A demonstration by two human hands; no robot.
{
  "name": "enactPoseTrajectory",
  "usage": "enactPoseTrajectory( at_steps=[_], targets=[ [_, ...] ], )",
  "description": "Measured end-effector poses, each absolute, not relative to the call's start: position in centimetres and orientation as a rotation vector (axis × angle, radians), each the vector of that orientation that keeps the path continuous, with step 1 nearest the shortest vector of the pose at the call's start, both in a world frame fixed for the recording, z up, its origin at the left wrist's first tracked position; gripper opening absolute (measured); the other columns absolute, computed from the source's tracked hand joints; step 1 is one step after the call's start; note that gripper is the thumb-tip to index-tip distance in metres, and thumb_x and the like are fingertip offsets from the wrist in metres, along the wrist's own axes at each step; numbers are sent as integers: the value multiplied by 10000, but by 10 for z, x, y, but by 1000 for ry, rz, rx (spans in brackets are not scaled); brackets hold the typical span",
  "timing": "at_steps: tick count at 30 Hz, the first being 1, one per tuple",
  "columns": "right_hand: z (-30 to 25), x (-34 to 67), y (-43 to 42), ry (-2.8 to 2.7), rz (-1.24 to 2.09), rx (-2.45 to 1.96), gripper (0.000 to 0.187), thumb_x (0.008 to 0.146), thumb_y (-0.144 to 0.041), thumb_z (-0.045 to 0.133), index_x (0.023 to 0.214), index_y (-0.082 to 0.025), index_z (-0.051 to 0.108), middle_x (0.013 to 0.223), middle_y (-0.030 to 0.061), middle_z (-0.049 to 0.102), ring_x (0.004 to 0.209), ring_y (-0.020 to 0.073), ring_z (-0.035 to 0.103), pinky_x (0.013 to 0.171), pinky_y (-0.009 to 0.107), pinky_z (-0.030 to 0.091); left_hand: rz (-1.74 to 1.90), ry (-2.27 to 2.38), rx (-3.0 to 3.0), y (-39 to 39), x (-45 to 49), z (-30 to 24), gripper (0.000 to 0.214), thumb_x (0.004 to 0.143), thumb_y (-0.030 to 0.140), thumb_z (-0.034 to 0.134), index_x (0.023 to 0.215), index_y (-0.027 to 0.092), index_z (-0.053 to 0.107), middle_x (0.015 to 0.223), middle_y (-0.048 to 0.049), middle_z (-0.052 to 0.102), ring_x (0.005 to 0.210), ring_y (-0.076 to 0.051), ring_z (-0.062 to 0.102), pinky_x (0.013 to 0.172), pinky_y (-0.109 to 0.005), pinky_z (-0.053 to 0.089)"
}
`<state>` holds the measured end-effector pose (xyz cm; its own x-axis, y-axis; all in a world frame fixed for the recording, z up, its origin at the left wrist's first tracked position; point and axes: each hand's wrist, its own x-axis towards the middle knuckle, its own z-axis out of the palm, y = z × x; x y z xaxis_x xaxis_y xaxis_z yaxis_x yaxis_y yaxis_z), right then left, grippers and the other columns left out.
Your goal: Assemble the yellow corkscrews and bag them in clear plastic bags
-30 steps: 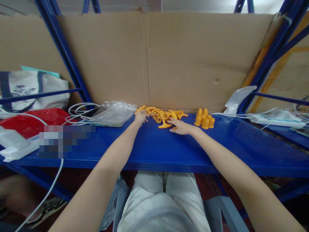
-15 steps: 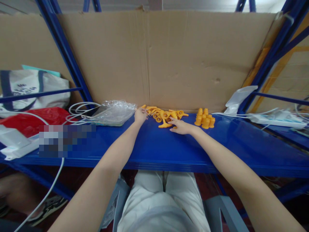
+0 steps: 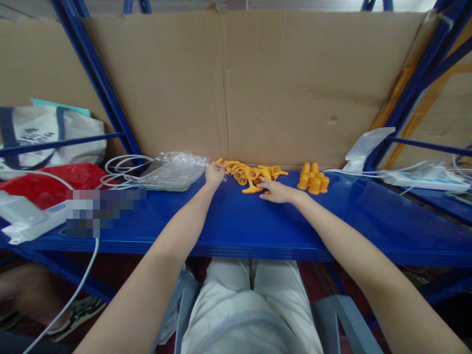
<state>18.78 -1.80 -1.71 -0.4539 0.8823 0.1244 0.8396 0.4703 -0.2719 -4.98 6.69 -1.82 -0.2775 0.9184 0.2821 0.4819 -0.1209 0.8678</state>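
Observation:
A pile of orange plastic T-shaped pieces with round, cup-like ends (image 3: 251, 188) lies on the blue shelf against the cardboard. At its left end is my left hand (image 3: 214, 175), fingers curled together beside small shiny bits (image 3: 227, 172). What those fingers pinch, if anything, is too small to make out. My right hand (image 3: 276, 191) rests at the pile's front right, thumb and fingers apart, fingertips touching the orange pieces. Further right, several orange cup-shaped parts (image 3: 314, 185) stand upright in a close group.
A clear plastic-wrapped packet (image 3: 173, 172) and white cables (image 3: 123, 169) lie left of the pile. Beyond them are a red bag (image 3: 55, 184) and a white power strip (image 3: 35, 223). Another power strip (image 3: 424, 181) lies far right. Cardboard (image 3: 280, 88) walls the back; blue posts (image 3: 99, 83) flank it.
The camera view has shifted very slightly. Both hands stay at nearly the same places on the pile, and no piece has visibly moved.

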Motion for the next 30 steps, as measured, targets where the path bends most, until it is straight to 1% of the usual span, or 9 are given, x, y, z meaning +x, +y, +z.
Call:
enactPoseTrajectory(
  at_steps=[4, 9, 12, 16, 19, 21, 24, 27, 30],
  targets=[
    [-16, 186, -20, -2485, 234, -1515, 545, 907, -293, 621, 1443, -206, 566, 1646, 142, 299, 1496, 347, 317, 1191, 554, 303, 1392, 1695, 1519, 64, -49, -16, 159, 916, 77, 531, 1049, 146, 585, 937, -71, 778, 513, -109, 676, 421, -153, 392],
    [-14, 186, -23, -2464, 236, -1534, 530, 908, -324, 630, 1432, -256, 582, 1642, 109, 324, 1485, 361, 337, 1188, 582, 298, 1408, 1636, 1461, 63, -47, -15, 263, 906, 69, 513, 1153, 140, 570, 1054, -92, 760, 558, -97, 700, 389, -130, 373],
    [-13, 185, -24, -2473, 238, -1549, 535, 911, -315, 625, 1440, -246, 576, 1649, 115, 300, 1486, 364, 330, 1190, 575, 300, 1390, 1604, 1458, 64, -45, -16, 315, 898, 86, 532, 1204, 154, 561, 1112, -97, 738, 556, -95, 695, 383, -139, 378],
    [-12, 184, -24, -2475, 245, -1556, 551, 913, -292, 618, 1454, -206, 559, 1659, 132, 259, 1488, 358, 325, 1200, 545, 295, 1366, 1635, 1472, 64, -43, -18, 394, 884, 92, 544, 1269, 171, 521, 1064, -82, 731, 475, -80, 639, 385, -154, 385],
    [-14, 186, -21, -2470, 248, -1513, 543, 904, -293, 625, 1438, -214, 578, 1658, 128, 257, 1484, 365, 330, 1197, 554, 298, 1337, 1707, 1533, 64, -45, -19, 452, 862, 66, 525, 1298, 178, 497, 979, -47, 731, 448, -80, 609, 413, -167, 416],
    [-15, 187, -20, -2470, 245, -1491, 542, 900, -296, 626, 1435, -225, 581, 1657, 125, 256, 1485, 368, 328, 1193, 565, 298, 1311, 1756, 1648, 64, -45, -18, 454, 849, 59, 524, 1286, 183, 521, 932, -31, 732, 515, -105, 647, 503, -192, 494],
    [-16, 188, -19, -2465, 243, -1498, 543, 895, -293, 634, 1432, -230, 584, 1660, 110, 259, 1489, 356, 324, 1200, 540, 298, 1262, 1764, 1951, 65, -43, -19, 329, 844, 74, 540, 1143, 165, 642, 929, -63, 745, 799, -190, 729, 779, -291, 582],
    [-17, 188, -19, -2469, 228, -1506, 536, 897, -295, 635, 1427, -229, 587, 1660, 97, 277, 1494, 333, 325, 1207, 502, 299, 1150, 1638, 2276, 66, -37, -24, 296, 818, 65, 537, 1029, 151, 726, 1083, -111, 750, 1072, -251, 693, 1014, -363, 520],
    [-19, 189, -17, -2475, 219, -1488, 515, 897, -326, 641, 1403, -240, 607, 1640, 102, 332, 1484, 332, 352, 1195, 507, 316, 1011, 1477, 2498, 71, -32, -32, 454, 772, 30, 508, 1151, 157, 724, 1265, -108, 707, 1244, -253, 613, 1143, -382, 421]
  ],
)
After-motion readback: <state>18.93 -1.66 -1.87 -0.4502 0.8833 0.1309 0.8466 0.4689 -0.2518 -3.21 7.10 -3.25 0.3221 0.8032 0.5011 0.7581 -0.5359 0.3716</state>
